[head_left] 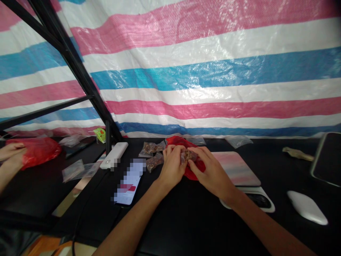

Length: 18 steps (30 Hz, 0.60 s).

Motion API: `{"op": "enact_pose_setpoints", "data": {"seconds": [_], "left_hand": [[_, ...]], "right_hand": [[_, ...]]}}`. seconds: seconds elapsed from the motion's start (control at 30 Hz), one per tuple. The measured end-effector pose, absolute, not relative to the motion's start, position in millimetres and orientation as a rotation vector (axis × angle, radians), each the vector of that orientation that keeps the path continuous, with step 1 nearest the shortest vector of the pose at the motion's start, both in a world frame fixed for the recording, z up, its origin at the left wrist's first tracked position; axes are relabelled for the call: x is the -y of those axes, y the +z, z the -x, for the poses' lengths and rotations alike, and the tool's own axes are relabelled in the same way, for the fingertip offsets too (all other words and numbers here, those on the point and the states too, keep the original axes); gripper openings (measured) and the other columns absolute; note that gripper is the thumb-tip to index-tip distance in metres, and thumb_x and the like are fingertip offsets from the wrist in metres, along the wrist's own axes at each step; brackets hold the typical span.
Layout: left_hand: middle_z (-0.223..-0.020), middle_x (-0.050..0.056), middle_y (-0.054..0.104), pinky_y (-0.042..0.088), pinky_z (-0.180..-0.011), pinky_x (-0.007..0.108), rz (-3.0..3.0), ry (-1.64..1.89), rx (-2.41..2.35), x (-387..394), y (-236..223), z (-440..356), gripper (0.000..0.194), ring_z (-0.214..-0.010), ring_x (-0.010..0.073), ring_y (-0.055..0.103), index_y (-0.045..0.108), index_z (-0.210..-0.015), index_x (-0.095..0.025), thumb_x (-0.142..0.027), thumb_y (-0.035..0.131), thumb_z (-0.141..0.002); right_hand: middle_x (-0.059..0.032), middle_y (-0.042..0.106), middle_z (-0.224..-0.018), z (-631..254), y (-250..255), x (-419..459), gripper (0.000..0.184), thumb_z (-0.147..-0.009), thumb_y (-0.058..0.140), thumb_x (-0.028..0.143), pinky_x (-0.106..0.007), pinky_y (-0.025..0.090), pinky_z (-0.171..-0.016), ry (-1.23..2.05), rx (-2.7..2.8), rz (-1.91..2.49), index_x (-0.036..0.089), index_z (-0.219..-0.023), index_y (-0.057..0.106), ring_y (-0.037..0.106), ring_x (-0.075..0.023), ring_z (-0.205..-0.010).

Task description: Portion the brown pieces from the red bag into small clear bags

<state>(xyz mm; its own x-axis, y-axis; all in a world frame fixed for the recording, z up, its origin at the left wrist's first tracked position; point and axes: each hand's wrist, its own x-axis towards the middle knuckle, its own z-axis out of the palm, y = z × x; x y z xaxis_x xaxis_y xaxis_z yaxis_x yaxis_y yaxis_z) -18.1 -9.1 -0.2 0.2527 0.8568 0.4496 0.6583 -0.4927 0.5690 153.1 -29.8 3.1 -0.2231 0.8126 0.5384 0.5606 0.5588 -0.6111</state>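
My left hand and my right hand meet over a red plastic bag on the black table. Both pinch a small clear packet of brown pieces between their fingertips. Just left of my hands lie two filled clear packets and a third one. A small scale with a pink and grey top sits right beside my right wrist.
A phone and a white power bank lie to the left. Another person's hands hold a red bag at far left, with empty clear packets nearby. A white mouse and a tablet lie right. Striped tarp behind.
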Motion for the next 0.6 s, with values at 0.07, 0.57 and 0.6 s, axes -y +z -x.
{"op": "enact_pose_setpoints", "data": {"seconds": [0.07,0.57,0.6], "left_hand": [[-0.119,0.006,0.068,0.034,-0.1,0.042,-2.262,1.048,-1.39,9,1,17,0.031,-0.116,0.0273,0.051,0.058,-0.117,-0.023,-0.013,0.063,-0.089],[-0.116,0.0,0.074,0.031,-0.1,0.042,-2.131,1.068,-1.45,9,3,10,0.028,-0.113,0.0252,0.059,0.067,-0.108,-0.027,-0.038,0.08,-0.085],[-0.115,0.0,0.074,0.031,-0.1,0.043,-2.137,1.052,-1.453,8,3,11,0.026,-0.112,0.0252,0.059,0.068,-0.106,-0.026,-0.039,0.079,-0.086]], "right_hand": [[-0.0098,0.06,-0.127,-154,3,29,0.034,-0.099,0.054,0.024,-0.043,0.052,-0.108,0.34,1.927,1.125,0.026,-0.133,0.06,0.062,-0.0244,-0.119],[-0.009,0.058,-0.125,-166,2,23,0.03,-0.102,0.047,0.014,-0.044,0.052,-0.106,0.316,1.98,0.853,0.029,-0.122,0.063,0.059,-0.0241,-0.121],[-0.0088,0.057,-0.125,-166,2,23,0.031,-0.102,0.046,0.013,-0.044,0.051,-0.107,0.309,1.988,0.848,0.029,-0.121,0.064,0.059,-0.0238,-0.122]]}}
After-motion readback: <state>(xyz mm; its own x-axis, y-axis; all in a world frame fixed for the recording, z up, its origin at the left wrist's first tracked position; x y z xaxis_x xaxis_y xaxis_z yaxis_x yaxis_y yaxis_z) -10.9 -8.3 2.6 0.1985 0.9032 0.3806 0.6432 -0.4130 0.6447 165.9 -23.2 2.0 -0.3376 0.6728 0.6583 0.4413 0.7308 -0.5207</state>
